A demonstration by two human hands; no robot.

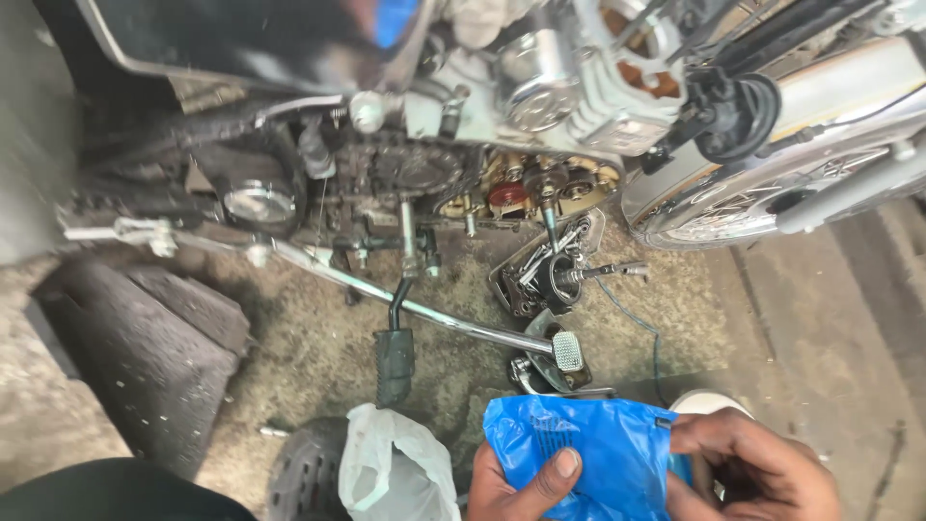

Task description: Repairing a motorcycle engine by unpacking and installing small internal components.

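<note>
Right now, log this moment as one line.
left hand: holds crinkled blue plastic bag | right hand: grips bag edge | nearby: white plastic bag

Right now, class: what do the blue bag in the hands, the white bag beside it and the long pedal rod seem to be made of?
Blue bag: thin plastic film, glossy and crinkled between the left hand and the right hand. White bag: likely thin plastic too, translucent and creased. Pedal rod: apparently chromed metal, with bright mirror-like highlights.
</note>
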